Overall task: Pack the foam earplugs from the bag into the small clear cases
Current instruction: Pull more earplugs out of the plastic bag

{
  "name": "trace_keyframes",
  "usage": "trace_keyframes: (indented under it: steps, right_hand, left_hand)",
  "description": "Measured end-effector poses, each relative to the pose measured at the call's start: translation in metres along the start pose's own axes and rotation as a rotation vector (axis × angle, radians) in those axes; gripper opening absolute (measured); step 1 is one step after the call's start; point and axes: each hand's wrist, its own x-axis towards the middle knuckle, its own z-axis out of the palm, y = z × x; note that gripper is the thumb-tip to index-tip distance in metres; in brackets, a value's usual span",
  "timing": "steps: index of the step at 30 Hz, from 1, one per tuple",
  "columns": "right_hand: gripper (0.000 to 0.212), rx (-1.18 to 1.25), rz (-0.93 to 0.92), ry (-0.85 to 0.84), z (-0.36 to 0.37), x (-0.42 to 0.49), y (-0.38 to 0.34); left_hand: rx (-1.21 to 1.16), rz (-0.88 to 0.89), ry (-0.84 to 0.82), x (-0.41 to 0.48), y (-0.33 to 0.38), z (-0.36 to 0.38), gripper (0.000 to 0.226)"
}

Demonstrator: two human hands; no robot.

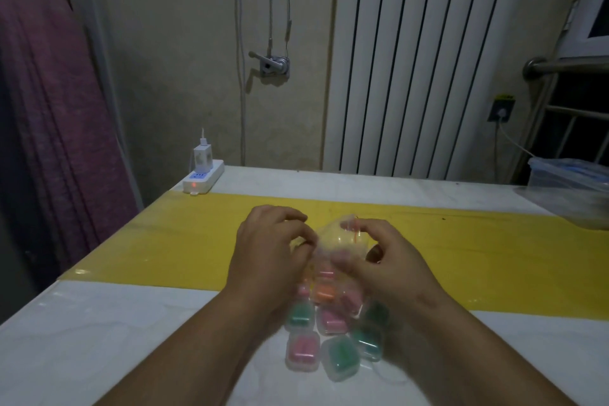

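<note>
Yellow-striped table point(131, 323): left hand point(273, 241) and right hand point(382, 257) pinch the bag point(336, 241) with curled fingers; best to open it gently, close over the cases point(302, 353).

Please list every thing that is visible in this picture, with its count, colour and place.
clear bag: one, clear yellowish, held over the yellow strip.
small clear cases: about nine, holding pink, green or orange earplugs, on table, near side of the bag.
table: one, white, strip across it.
power strip: one, white, table's far left corner, charger plugged in.
plastic container: one, clear, far right.
radiator: one, white, back wall.
curtain: one, purple, left.
left hand: grips bag's left side.
right hand: pinches bag's top.
</note>
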Motion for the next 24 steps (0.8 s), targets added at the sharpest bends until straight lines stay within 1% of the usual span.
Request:
trace_keyframes:
  steps: [1, 2, 3, 5, 6, 7, 8, 9, 10, 12, 13, 14, 15, 17, 19, 21, 22, 24]
  right_hand:
    - [0.02, -0.129, -0.035, -0.026, 0.001, 0.0, 0.001]
    - [0.012, -0.205, -0.03, -0.025, 0.002, 0.001, 0.003]
    - [0.008, -0.213, -0.005, -0.005, 0.003, 0.002, 0.004]
    - [0.014, -0.18, 0.043, 0.017, 0.003, 0.001, 0.007]
    - [0.011, -0.141, 0.058, 0.019, 0.002, 0.0, 0.003]
    - [0.009, -0.075, 0.073, 0.021, -0.002, 0.001, 0.001]
    - [0.012, 0.034, 0.077, 0.042, -0.006, 0.001, -0.003]
    - [0.017, 0.168, 0.085, 0.082, -0.01, 0.001, -0.008]
    - [0.021, 0.226, 0.088, 0.127, -0.014, 0.002, -0.01]
    - [0.026, 0.177, 0.107, 0.166, -0.016, 0.005, -0.006]
    - [0.026, 0.158, 0.136, 0.157, -0.013, 0.004, -0.005]
    - [0.025, 0.141, 0.158, 0.133, -0.011, 0.003, -0.005]
    - [0.023, 0.107, 0.171, 0.103, -0.008, 0.003, -0.002]
    - [0.02, -0.019, 0.157, 0.039, -0.009, 0.004, 0.0]
    - [0.018, -0.218, 0.119, -0.012, -0.01, 0.002, 0.0]
    - [0.014, -0.324, 0.104, 0.0, -0.009, 0.001, -0.001]
    - [0.013, -0.311, 0.104, 0.027, -0.007, 0.002, -0.001]
    - [0.024, -0.255, 0.056, 0.119, -0.005, 0.0, -0.006]
  left_hand:
    - [-0.043, 0.025, -0.021, -0.001, 0.001, 0.001, 0.012]
    - [-0.129, 0.008, -0.04, -0.002, 0.004, 0.0, 0.017]
    - [-0.275, -0.077, -0.049, -0.001, 0.006, -0.003, 0.024]
    - [-0.571, -0.329, -0.021, 0.0, 0.006, -0.007, 0.033]
    - [-0.601, -0.425, 0.02, 0.001, 0.001, -0.006, 0.031]
    - [-0.545, -0.495, 0.049, 0.002, -0.006, -0.006, 0.028]
    - [-0.464, -0.572, 0.049, 0.002, -0.011, -0.006, 0.029]
    - [-0.385, -0.638, 0.008, 0.002, -0.013, -0.008, 0.032]
    - [-0.277, -0.687, -0.073, 0.003, -0.014, -0.009, 0.037]
    - [-0.037, -0.718, -0.261, 0.006, -0.011, -0.009, 0.057]
    - [0.03, -0.726, -0.326, 0.007, -0.009, -0.01, 0.066]
    - [0.048, -0.729, -0.369, 0.007, -0.007, -0.01, 0.068]
    - [0.036, -0.728, -0.387, 0.007, -0.007, -0.008, 0.065]
    - [-0.119, -0.73, -0.356, 0.004, -0.009, -0.004, 0.044]
    - [-0.406, -0.752, -0.26, 0.0, -0.005, -0.004, 0.023]
    - [-0.687, -0.768, -0.171, -0.001, 0.003, -0.006, 0.019]
    - [-0.792, -0.773, -0.134, 0.0, 0.005, -0.006, 0.018]
    - [-0.902, -0.74, -0.094, 0.002, 0.01, -0.009, 0.014]
